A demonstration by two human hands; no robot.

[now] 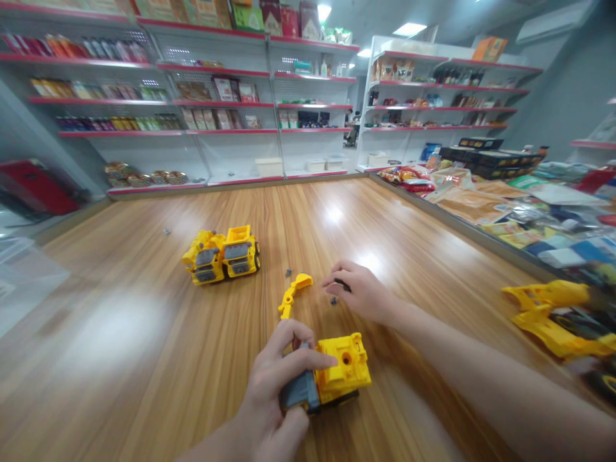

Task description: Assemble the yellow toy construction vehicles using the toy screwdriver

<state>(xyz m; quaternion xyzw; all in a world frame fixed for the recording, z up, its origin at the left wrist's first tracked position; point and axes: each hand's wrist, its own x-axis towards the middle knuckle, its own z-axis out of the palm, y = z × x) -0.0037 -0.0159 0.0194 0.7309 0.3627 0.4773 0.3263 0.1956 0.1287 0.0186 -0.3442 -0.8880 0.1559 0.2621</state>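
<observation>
Our left hand (282, 378) grips the toy truck (344, 369) near us; our right hand (360, 292), loosely curled, holds a dark piece (342, 284). Two other trucks (240, 250) look assembled; ours seems unfinished, the yellow arm (289, 299) lying apart.

Three yellow toy trucks (242, 250) — two left of centre, one at lower centre; one yellow excavator arm (290, 296), mid-frame; three small grey screw-like pieces (288, 273) — two mid-frame, one further left.

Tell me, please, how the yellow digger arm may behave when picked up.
The digger arm seems likely light, given its slim form. Its moulded, plastic-looking body suggests stiffness. The bulkier scoop may tip it that way.
</observation>
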